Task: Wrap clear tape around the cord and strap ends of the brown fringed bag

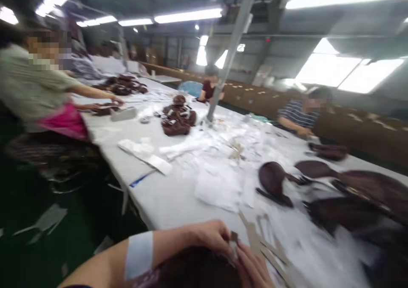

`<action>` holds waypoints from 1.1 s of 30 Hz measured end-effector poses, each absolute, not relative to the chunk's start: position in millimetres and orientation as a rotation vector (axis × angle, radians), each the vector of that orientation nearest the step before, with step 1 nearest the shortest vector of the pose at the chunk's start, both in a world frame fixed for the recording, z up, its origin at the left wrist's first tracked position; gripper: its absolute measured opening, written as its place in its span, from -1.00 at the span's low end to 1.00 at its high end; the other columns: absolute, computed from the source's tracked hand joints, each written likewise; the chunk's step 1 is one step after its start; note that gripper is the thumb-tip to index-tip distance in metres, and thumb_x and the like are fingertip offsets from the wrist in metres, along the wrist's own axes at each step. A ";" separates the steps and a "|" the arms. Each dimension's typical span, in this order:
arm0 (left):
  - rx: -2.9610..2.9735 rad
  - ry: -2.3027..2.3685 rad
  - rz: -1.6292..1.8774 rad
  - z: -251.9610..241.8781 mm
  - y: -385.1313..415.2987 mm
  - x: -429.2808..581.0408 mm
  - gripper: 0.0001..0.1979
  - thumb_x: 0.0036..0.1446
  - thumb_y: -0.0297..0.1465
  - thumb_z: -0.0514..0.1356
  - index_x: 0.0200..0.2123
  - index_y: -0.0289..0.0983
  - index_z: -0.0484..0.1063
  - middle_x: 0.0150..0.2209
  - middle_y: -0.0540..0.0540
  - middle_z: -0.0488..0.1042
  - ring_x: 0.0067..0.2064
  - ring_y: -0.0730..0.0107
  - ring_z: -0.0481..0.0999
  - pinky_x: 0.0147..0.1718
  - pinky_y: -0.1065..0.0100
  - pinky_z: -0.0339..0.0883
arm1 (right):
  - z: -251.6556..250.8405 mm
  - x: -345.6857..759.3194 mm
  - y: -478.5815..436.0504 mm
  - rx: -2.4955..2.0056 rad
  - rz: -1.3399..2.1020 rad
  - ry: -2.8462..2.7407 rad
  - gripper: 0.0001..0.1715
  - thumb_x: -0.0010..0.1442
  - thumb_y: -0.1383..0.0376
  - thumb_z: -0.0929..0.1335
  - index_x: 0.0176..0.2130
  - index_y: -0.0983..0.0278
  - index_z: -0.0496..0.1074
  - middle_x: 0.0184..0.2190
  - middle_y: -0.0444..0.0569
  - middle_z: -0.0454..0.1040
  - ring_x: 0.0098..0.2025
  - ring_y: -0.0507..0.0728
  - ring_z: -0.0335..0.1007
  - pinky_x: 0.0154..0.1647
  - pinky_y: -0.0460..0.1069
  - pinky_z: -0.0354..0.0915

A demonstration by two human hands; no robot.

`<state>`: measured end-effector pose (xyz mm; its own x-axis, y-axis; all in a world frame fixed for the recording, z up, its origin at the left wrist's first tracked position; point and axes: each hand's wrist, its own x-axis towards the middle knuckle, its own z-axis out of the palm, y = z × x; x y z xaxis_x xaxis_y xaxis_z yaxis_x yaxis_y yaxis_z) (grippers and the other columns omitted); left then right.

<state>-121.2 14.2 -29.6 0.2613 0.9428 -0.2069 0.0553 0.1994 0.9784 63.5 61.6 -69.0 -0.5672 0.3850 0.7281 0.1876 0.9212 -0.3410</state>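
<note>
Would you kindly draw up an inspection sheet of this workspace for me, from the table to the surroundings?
Surface: long white table, heavily covered toward the right.
Job's things: small brown tab between the hands; a dark brown item below, too blurred to identify.
Clutter: crumpled white sheets, tan strips, dark brown bag-like items at right, a brown pile farther along; pale scraps on the floor.
Grip: left hand and right hand meet at the tab; blur hides which one pinches it.
Cables: nothing seen.
Surroundings: co-worker in a pale green top at left, another in a striped top opposite; grey post; strip lights overhead.
</note>
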 end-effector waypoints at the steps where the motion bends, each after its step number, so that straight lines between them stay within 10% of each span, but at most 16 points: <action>1: 1.180 1.099 0.810 -34.6 18.3 -118.6 -0.79 -0.07 -0.29 0.30 -0.49 -0.34 0.48 -0.65 0.12 0.29 -0.59 0.53 0.24 -0.59 0.46 0.11 | -67.9 76.6 57.7 -0.393 0.234 -2.221 -0.70 0.25 0.31 0.31 -0.01 0.13 0.44 -0.13 -0.03 0.54 -0.12 0.14 0.48 -0.15 0.02 0.46; 33: 0.965 1.166 0.661 -46.7 30.4 -96.8 -0.78 -0.10 -0.30 0.11 -0.62 -0.32 0.40 -0.74 0.02 0.29 -0.68 0.48 0.24 -0.68 0.46 0.06 | -36.4 87.1 53.0 -0.799 0.374 -2.758 -0.75 0.21 0.49 0.19 -0.14 0.23 0.25 -0.21 0.02 0.36 -0.16 0.22 0.33 -0.14 0.18 0.36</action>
